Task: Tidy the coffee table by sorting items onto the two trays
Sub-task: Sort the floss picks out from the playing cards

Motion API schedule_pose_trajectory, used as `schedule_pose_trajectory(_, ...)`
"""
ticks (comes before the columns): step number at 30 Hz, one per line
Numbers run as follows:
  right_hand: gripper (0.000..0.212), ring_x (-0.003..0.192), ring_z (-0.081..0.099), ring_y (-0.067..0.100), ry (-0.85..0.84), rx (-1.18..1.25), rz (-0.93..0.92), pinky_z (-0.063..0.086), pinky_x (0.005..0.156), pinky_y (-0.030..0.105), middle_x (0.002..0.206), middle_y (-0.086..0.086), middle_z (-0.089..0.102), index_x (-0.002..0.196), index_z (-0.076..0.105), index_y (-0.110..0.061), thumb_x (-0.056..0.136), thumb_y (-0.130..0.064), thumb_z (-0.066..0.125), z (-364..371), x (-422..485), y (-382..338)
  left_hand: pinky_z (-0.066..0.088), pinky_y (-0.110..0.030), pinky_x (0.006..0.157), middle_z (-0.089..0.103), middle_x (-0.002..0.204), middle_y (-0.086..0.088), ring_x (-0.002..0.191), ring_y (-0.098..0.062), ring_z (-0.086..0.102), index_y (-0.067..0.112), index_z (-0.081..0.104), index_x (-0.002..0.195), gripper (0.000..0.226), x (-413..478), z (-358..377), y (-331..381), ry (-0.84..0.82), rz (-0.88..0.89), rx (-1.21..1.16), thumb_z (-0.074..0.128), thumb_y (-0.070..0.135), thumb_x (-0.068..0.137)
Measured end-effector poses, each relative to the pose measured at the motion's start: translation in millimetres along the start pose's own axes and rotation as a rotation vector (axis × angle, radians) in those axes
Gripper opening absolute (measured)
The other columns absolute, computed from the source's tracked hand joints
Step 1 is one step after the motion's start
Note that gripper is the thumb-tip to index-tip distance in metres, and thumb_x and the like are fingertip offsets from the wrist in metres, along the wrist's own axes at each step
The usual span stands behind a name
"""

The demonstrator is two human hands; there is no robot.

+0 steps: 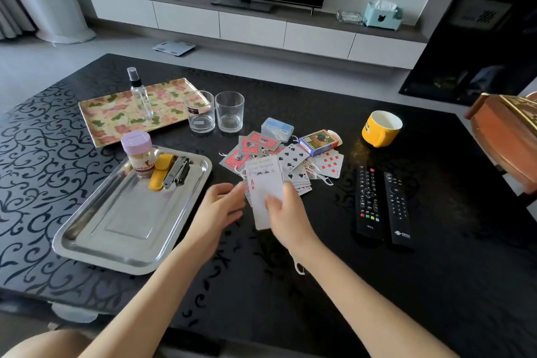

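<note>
Head view: the right grip (pixel 286 212) clasps a card stack (pixel 266 183) over the black surface (pixel 377 285). The left grip (pixel 220 203) is released, fingers relaxed just beside the stack. Loose cards (pixel 293 158) lie scattered behind, right of the steel tray (pixel 87 241) and the floral tray (pixel 104 128).

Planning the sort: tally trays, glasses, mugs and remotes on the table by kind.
Trays: 2, floral tray and steel tray
Glasses: 2, left glass and right glass
Mugs: 1, yellow mug
Remotes: 2, left remote and right remote
Total: 7
</note>
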State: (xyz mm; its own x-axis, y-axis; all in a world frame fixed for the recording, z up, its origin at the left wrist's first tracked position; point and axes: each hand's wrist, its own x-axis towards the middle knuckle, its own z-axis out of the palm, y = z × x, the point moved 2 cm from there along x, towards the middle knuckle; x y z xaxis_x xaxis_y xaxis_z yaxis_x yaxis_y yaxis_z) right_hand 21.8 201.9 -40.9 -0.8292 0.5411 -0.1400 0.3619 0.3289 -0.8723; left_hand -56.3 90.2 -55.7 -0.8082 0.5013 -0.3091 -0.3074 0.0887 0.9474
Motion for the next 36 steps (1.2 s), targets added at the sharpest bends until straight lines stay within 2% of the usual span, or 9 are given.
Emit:
schedule_pose_trajectory(4,0.034,0.086,0.057,0.013,-0.285,0.079,0.119,0.048,0.071,0.029,0.096,0.003,0.062,0.101,0.056,-0.012,0.100,-0.040,0.036,-6.7,17.3,1.7,0.057,-0.036,0.064,0.068,0.082,-0.006,0.071,-0.018,0.067,0.008,0.060,0.101,0.013,3.9,28.8,12.7,-0.063,-0.049,-0.269,0.048,0.009,0.096)
schedule_pose_trajectory(7,0.037,0.067,0.054,0.017,0.032,-0.201,0.155,0.037,0.058,0.026,0.074,0.008,0.057,0.075,0.054,-0.013,0.099,-0.035,0.037,-43.1,51.8,14.5,0.055,-0.044,0.074,0.067,0.093,-0.006,0.082,-0.024,0.065,0.015,0.058,0.102,0.013,19.6,30.3,13.0,0.098,-0.099,-0.295,0.048,0.009,0.096)
schedule_pose_trajectory(10,0.030,0.101,0.057,0.027,0.518,-0.479,0.350,0.045,0.072,0.034,0.108,0.014,0.060,0.108,0.058,-0.004,0.094,-0.030,0.050,-83.5,95.3,37.3,0.055,-0.043,0.072,0.065,0.092,-0.006,0.081,-0.023,0.064,0.017,0.056,0.096,0.011,34.6,34.4,13.4,0.161,-0.159,-0.235,0.047,0.011,0.096)
schedule_pose_trajectory(13,0.057,0.119,0.048,0.032,0.517,-0.512,0.608,0.046,0.090,0.040,0.130,0.017,0.049,0.128,0.046,-0.003,0.086,-0.038,0.062,-96.1,127.5,60.1,0.054,-0.046,0.077,0.065,0.093,-0.007,0.082,-0.025,0.064,0.019,0.055,0.092,0.013,46.3,41.8,13.9,0.147,-0.188,-0.195,0.048,0.009,0.096)
schedule_pose_trajectory(16,0.067,0.112,0.050,0.028,0.504,-0.531,0.700,0.049,0.085,0.036,0.126,0.016,0.051,0.127,0.049,-0.007,0.075,-0.043,0.073,-97.1,149.9,70.1,0.056,-0.046,0.077,0.066,0.099,-0.011,0.085,-0.027,0.065,0.016,0.055,0.095,0.010,62.5,45.0,20.1,0.150,-0.188,-0.091,0.051,0.007,0.093)
schedule_pose_trajectory(20,0.068,0.094,0.061,0.024,0.431,-0.381,0.702,0.051,0.071,0.032,0.109,0.009,0.062,0.117,0.052,-0.010,0.064,-0.041,0.081,-99.6,173.8,65.0,0.057,-0.048,0.076,0.066,0.103,-0.017,0.088,-0.031,0.067,0.003,0.055,0.110,0.023,93.3,51.5,41.4,0.158,-0.170,0.030,0.055,0.007,0.088)
schedule_pose_trajectory(24,0.049,0.073,0.063,0.020,0.369,-0.263,0.703,0.055,0.075,0.036,0.084,0.005,0.064,0.102,0.056,-0.014,0.064,-0.032,0.083,-106.3,186.3,57.8,0.055,-0.051,0.079,0.067,0.097,-0.017,0.087,-0.031,0.066,0.003,0.058,0.101,0.014,118.4,58.0,59.0,0.127,-0.134,0.054,0.055,0.005,0.087)
schedule_pose_trajectory(31,0.039,0.082,0.062,0.024,0.347,-0.231,0.618,0.050,0.063,0.031,0.103,0.010,0.065,0.109,0.058,-0.008,0.074,-0.011,0.076,-105.6,188.1,57.9,0.054,-0.050,0.079,0.064,0.092,-0.014,0.084,-0.030,0.064,0.003,0.055,0.103,0.017,127.3,59.3,52.8,0.126,-0.177,0.033,0.057,0.003,0.086)
schedule_pose_trajectory(36,0.027,0.084,0.063,0.026,0.508,-0.266,0.352,0.054,0.068,0.037,0.108,0.010,0.066,0.110,0.061,-0.008,0.085,-0.019,0.063,-126.5,150.7,58.4,0.053,-0.052,0.083,0.063,0.102,-0.019,0.088,-0.034,0.062,0.000,0.054,0.108,0.020,121.4,55.9,42.7,0.122,-0.212,0.003,0.051,-0.003,0.088)
